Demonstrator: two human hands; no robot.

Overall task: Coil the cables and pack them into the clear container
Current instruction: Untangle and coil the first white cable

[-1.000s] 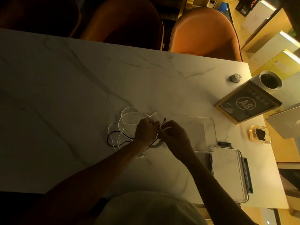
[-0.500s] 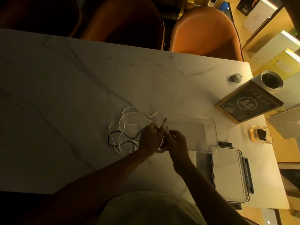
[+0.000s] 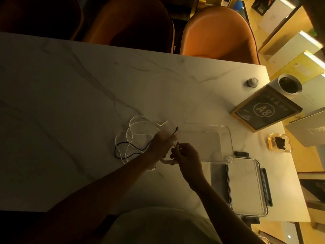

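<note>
A loose white cable [image 3: 135, 127] lies in loops on the marble table, tangled with a thin black cable [image 3: 126, 147]. My left hand [image 3: 161, 143] grips a small white coil [image 3: 167, 162] whose loop shows below the hand. My right hand [image 3: 186, 155] pinches the cable's end right beside it. The clear container [image 3: 228, 138] stands open and empty just right of both hands. Its clear lid [image 3: 246, 185] with dark clips lies nearer me, to the right.
A framed A8 sign [image 3: 265, 110], a white cup [image 3: 290, 85], a small round knob [image 3: 252, 82] and a glass ashtray [image 3: 279, 143] sit at the table's right end. Orange chairs [image 3: 218, 32] line the far side.
Both hands shifted slightly toward me and apart. The right hand drew back from the left with the cable end. The loose loops stayed put.
</note>
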